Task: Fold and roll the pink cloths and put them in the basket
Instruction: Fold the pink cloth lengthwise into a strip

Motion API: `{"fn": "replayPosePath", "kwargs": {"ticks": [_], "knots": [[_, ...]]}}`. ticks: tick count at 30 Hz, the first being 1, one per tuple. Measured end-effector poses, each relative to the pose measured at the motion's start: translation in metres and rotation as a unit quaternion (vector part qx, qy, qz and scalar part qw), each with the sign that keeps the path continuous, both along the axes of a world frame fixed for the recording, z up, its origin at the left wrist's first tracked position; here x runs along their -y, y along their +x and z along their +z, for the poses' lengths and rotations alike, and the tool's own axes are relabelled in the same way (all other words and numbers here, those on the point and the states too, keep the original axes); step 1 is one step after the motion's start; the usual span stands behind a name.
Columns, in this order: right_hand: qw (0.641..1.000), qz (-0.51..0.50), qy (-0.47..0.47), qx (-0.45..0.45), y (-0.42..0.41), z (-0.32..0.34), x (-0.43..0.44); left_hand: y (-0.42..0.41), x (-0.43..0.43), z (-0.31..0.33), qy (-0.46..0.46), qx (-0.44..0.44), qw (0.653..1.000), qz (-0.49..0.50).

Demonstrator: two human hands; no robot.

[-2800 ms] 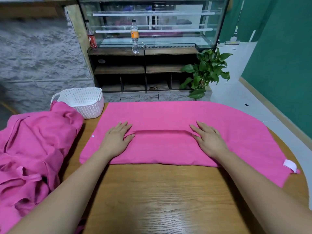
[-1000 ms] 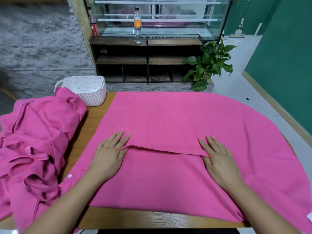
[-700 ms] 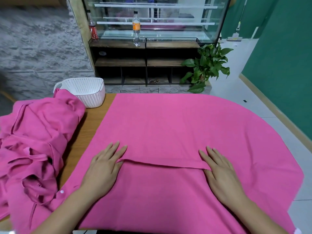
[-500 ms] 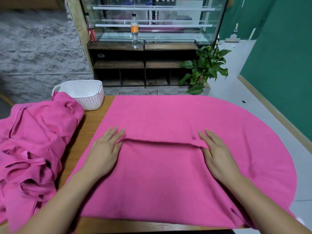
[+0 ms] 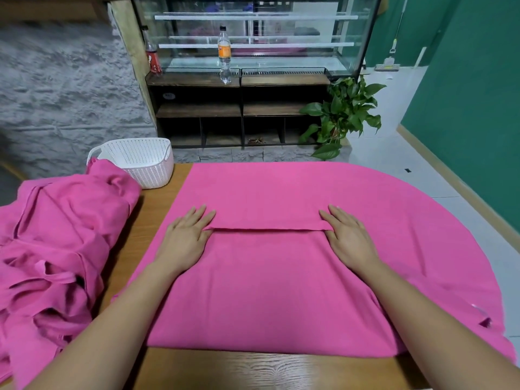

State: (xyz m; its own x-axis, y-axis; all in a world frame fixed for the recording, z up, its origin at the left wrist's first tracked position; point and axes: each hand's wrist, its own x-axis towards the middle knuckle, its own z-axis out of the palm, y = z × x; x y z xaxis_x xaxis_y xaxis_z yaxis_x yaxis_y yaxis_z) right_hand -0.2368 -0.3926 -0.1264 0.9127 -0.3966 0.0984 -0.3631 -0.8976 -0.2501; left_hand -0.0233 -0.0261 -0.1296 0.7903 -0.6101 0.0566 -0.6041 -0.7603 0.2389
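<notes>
Head view | pink cloth (image 5: 270, 291) spread mid-table, folded edge (image 5: 267, 229) between hands | left hand (image 5: 185, 240) and right hand (image 5: 349, 240) flat, fingers extended, gripping nothing | judged soft, light, limp; pinch edge corners | basket (image 5: 146, 161) far left beside unfolded pile (image 5: 56, 235).

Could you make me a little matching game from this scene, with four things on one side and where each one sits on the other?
Things:
1. white woven plastic basket
2. crumpled heap of pink cloths
3. clear bottle with orange label
4. green leafy potted plant

Places:
A. on the floor, right of the dark wooden shelf
B. on the table's left side
C. at the table's far left corner
D. on top of the dark wooden shelf

Pairs: 1-C, 2-B, 3-D, 4-A
</notes>
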Motion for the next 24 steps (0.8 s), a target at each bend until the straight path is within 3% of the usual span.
{"fn": "replayPosePath", "kwargs": {"ticks": [16,24], "knots": [[1.0,0.013,-0.002,0.021,-0.127,-0.019,-0.057,-0.114,-0.07,-0.011,0.001,0.014,1.0,-0.016],[0.995,0.01,0.041,0.086,-0.103,0.012,-0.052,-0.086,-0.059,0.014,-0.054,-0.022,0.998,-0.017]]}}
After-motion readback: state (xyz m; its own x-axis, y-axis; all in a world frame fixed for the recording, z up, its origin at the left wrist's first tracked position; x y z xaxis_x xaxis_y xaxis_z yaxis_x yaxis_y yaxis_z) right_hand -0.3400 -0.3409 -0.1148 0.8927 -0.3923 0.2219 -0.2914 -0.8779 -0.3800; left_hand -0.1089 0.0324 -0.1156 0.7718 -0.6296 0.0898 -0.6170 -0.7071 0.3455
